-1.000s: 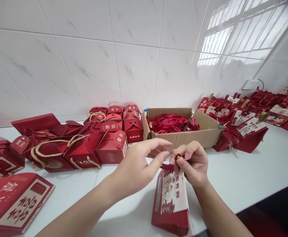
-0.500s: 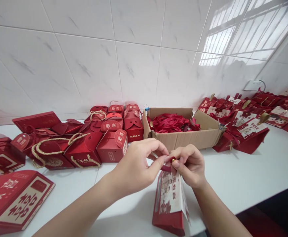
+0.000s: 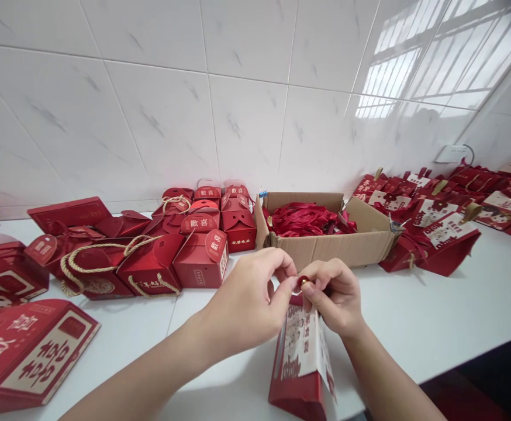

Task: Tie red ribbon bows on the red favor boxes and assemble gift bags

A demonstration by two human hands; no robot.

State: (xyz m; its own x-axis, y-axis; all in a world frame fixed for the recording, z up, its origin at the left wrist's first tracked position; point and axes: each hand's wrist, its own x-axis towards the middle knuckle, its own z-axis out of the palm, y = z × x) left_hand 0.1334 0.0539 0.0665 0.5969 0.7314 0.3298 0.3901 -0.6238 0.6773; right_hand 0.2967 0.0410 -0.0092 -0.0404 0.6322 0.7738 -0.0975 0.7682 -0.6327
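A small red gift box [image 3: 301, 356] with a white printed front hangs in the air between my hands, above the white counter [image 3: 435, 316]. My left hand [image 3: 247, 301] is curled, its thumb and forefinger pinched at a small red and gold bead [image 3: 303, 282] at the top of the box. My right hand [image 3: 337, 295] is closed too, pinching the same bead and the box's top edge from the other side. Both hands touch at the fingertips.
An open cardboard carton [image 3: 325, 231] full of red ribbons stands just behind my hands. Several red gift boxes [image 3: 194, 240] with rope handles cluster at the left, a flat red box [image 3: 27, 354] lies at the near left. More red bags [image 3: 439, 219] line the right.
My left hand's fingers have closed from spread to a pinch at the bead. Both hands and the box have drifted slightly left and up.
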